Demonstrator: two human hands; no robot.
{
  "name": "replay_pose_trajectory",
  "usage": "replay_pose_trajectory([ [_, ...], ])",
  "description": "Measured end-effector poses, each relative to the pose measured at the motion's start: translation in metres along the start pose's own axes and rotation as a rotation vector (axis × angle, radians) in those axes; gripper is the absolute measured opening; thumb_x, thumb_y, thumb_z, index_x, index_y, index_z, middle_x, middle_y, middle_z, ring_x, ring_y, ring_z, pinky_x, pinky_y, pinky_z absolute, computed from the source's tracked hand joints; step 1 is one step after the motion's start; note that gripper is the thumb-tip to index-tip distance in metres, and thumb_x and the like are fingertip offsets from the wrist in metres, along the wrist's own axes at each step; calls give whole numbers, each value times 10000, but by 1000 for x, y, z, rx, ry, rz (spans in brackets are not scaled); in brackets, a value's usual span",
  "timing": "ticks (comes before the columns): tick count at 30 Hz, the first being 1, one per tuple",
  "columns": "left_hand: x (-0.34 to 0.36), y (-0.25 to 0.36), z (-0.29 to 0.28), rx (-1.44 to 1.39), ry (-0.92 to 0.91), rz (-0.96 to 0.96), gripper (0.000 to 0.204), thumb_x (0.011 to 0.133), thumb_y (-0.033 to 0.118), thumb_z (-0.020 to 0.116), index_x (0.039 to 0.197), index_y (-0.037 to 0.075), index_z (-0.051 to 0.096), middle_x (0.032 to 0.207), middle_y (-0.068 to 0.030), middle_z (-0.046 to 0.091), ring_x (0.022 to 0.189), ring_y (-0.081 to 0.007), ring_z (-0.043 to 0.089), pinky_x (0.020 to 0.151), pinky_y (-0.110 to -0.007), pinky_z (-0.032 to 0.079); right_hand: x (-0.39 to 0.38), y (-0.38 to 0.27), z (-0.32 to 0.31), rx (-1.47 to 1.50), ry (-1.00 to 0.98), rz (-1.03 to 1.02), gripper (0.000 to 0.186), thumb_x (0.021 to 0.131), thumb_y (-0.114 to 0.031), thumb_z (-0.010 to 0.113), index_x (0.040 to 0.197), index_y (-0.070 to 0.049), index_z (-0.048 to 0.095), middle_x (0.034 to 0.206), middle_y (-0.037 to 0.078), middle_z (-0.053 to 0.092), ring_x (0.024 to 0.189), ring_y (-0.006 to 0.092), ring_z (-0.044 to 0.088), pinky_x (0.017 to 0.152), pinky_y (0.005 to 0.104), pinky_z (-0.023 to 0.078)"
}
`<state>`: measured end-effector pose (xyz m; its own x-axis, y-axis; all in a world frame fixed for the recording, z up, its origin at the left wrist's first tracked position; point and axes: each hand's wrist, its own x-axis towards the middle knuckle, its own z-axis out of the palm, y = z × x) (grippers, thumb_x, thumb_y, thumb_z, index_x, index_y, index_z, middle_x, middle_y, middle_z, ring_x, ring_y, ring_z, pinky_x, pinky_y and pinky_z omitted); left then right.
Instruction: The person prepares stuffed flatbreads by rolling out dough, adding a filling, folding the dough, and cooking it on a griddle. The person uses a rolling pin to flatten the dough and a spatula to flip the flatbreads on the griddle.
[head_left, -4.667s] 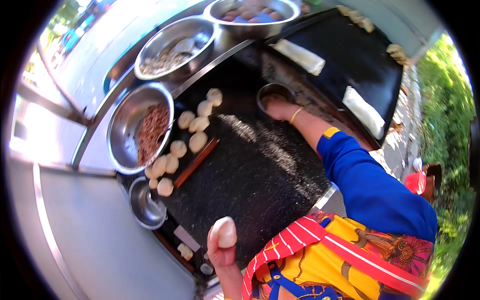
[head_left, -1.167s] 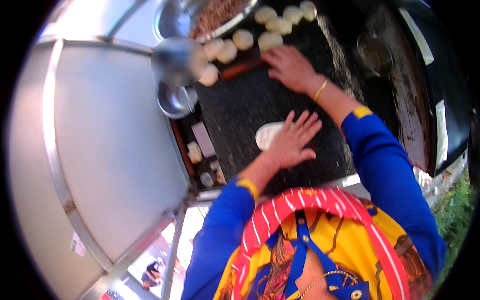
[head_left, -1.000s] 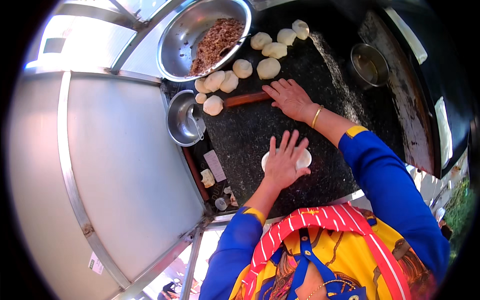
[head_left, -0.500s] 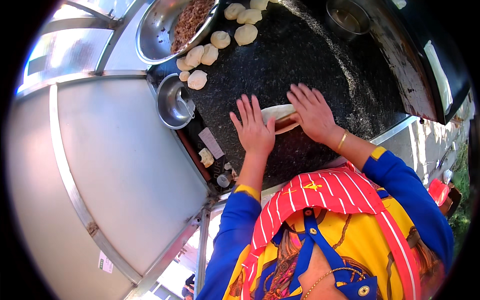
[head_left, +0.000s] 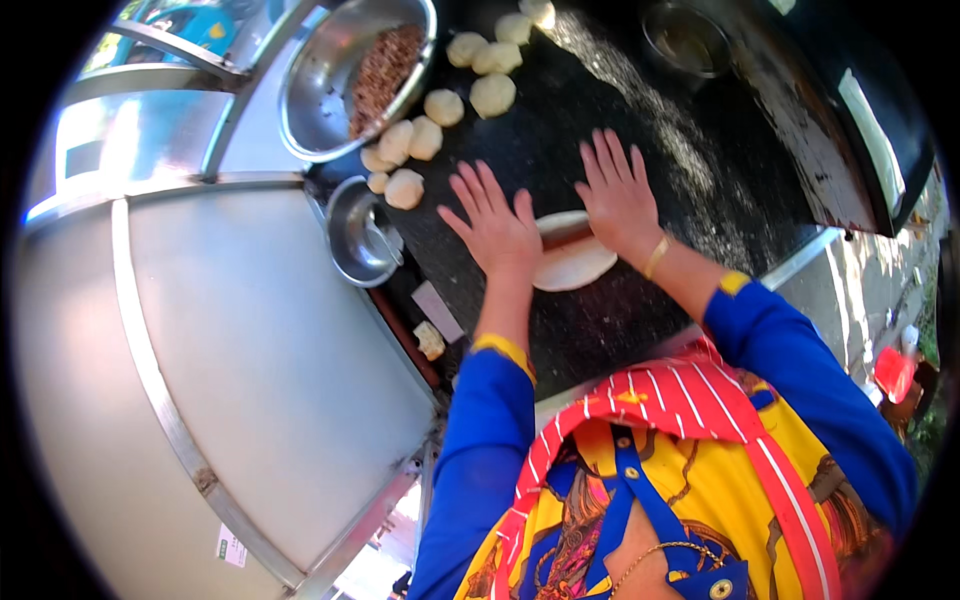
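Observation:
A short brown rolling pin (head_left: 566,238) lies across a flat oval of pale dough (head_left: 575,268) on the black stone worktop. My left hand (head_left: 497,228) is flat over the pin's left end, fingers stretched out and spread. Over the right end rests my right hand (head_left: 622,205), its fingers also straight and apart. Both palms hide the ends of the pin. More dough shows on the near side of the pin than on the far side.
Several dough balls (head_left: 443,107) sit in a row at the far left. Beside them stand a large steel bowl (head_left: 303,115) of reddish-brown filling and a smaller steel bowl (head_left: 350,255). A round metal pan (head_left: 687,40) stands far right. A metal panel (head_left: 260,330) borders the left side.
Both hands and the rolling pin have moved away from me over the dough, showing more of its near part. The whole view has shifted slightly.

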<state>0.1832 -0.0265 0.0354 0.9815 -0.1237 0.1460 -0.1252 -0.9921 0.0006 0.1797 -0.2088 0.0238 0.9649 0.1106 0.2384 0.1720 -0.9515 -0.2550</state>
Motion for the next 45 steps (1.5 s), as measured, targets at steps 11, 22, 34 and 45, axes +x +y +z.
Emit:
replay_pose_trajectory([
  [11,22,-6,-2,5,-62,61,802,916,489,559,1559,89,297,1630,-169,237,1518,-338,182,1172,-642,76,21,2,-3,129,-76,21,615,923,-280,589,1421,50,444,1563,226,335,1488,362,240,1199,539,195],
  [22,7,-4,-8,-57,-93,183,778,927,471,565,1545,68,316,1626,-213,214,1518,-374,167,1169,-641,85,0,9,11,149,-100,-60,625,970,-396,508,1438,15,455,1556,214,366,1478,343,278,1171,573,213],
  [34,-7,-32,0,-677,-326,-173,413,834,267,759,1130,15,620,1202,-217,627,1088,-378,625,920,-435,510,-155,-48,-92,406,-509,349,267,826,-128,670,1089,-107,628,1047,115,670,1058,300,633,902,410,502],
  [45,2,-47,7,-1328,-724,-322,257,790,86,806,943,18,611,808,-65,631,655,-170,622,510,-344,529,-189,-92,-83,1156,-64,754,514,804,-78,759,1281,-76,566,1104,133,659,1010,227,660,864,347,540],
])
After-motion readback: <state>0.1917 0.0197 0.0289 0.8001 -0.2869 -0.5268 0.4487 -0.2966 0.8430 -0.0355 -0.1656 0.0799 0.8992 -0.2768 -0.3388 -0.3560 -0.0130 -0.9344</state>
